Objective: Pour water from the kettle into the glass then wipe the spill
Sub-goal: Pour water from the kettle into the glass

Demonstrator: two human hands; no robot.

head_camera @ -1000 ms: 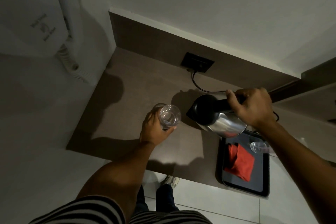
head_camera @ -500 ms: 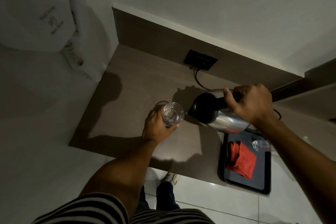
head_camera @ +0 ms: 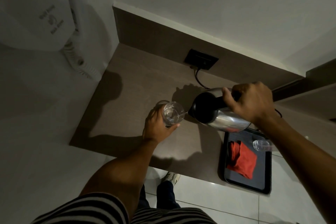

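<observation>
**Kettle tipped at the glass rim, water just crossing**

The right hand [head_camera: 252, 102] is wrapped tight around the black handle of the steel kettle [head_camera: 221, 112], fingers curled over the top and thumb along the near side. From that grip the body hangs down and leftward, spout low and nearly touching the rim of the glass [head_camera: 172, 112]. A thin thread of water bridges spout and rim. The left hand [head_camera: 156, 127] cups the glass from below and behind, fingers closed round its wall, holding it tilted just above the brown counter [head_camera: 131, 96].

The kettle likely carries real weight when full, and its polished shell looks slippery, so the handle is the sound place to hold it. The glass is thin, smooth and breakable; gripping low on the wall keeps fingers clear of the stream.

The glass holds a shallow pool of water. Below the right wrist, a dark tray [head_camera: 265, 185] carries a folded red cloth [head_camera: 241, 162] and a second, apparently empty glass [head_camera: 260, 145] lying on its side
</observation>
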